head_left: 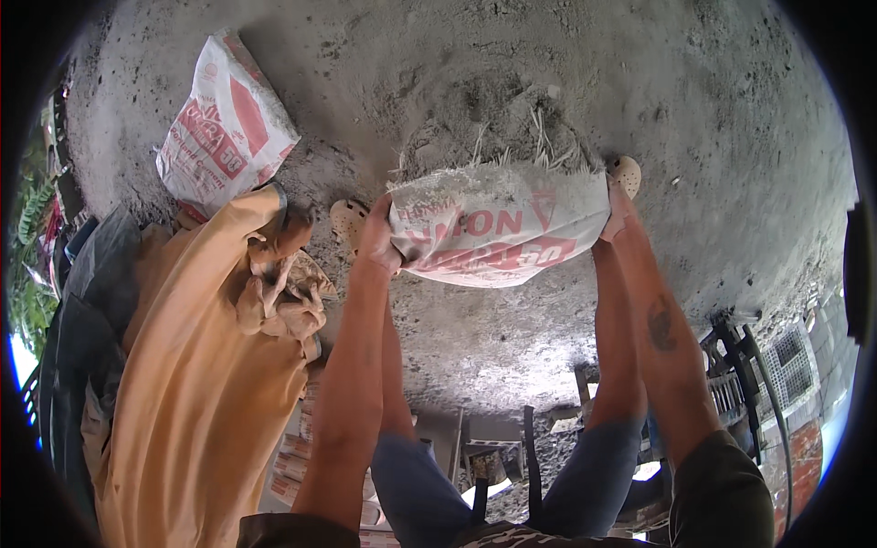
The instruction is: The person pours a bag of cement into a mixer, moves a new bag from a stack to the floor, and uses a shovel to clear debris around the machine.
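Note:
A white cement bag with red print hangs tilted between my hands, in front of my legs. My left hand is closed around its left end. At its right end my right hand grips the side, fingers partly hidden behind the bag. The bag's far edge is torn, with frayed pale strands sticking out. Loose grey powder lies heaped just beyond that edge, on the ground.
A second white-and-red bag lies at the far left. Beside my left arm hangs a large orange-tan sheet, bunched at one corner. Beige clogs are on my feet. A plastic crate is at the right, on grey, dusty ground.

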`<state>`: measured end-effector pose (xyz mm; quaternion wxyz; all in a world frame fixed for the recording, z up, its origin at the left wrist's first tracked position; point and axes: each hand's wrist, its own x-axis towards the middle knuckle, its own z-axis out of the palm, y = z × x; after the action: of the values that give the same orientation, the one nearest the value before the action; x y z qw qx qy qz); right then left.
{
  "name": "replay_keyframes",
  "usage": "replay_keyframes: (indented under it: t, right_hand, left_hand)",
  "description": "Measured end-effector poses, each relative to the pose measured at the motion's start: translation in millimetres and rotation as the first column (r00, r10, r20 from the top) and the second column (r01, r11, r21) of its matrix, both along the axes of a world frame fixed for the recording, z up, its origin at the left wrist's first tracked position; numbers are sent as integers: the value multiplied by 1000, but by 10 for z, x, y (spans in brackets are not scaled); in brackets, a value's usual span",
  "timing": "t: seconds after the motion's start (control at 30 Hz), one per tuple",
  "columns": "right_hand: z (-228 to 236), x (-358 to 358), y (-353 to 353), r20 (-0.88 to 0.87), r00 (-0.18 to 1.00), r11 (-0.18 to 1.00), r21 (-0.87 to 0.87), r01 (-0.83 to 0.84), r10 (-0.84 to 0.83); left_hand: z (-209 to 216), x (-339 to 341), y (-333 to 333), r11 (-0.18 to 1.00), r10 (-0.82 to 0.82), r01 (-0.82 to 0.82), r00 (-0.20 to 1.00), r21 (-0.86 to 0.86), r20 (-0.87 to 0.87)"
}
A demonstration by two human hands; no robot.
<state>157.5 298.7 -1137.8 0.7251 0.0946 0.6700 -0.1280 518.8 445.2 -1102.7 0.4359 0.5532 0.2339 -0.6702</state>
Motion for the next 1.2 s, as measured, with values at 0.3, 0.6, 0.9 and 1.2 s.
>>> replay_keyframes:
  t: [0.3, 0.6, 0.9, 1.2]
  right_hand:
    - [-202, 28, -51, -3, 974, 973, -44, -228, 228]
    - [197, 365, 22, -100, 943, 926, -183, -330, 317]
    - [13, 107, 23, -261, 905, 811, -409, -419, 336]
    - [-150, -281, -285, -290, 870, 733, -468, -493, 399]
  left_hand:
    - [-57, 112, 136, 995, 63, -62, 998, 72, -12]
    - [2, 118, 350, 987, 158, -159, 986, 2, -56]
    - [20, -27, 435, 975, 218, -217, 976, -53, 8]
    - [85, -37, 548, 911, 385, -391, 920, -130, -73]
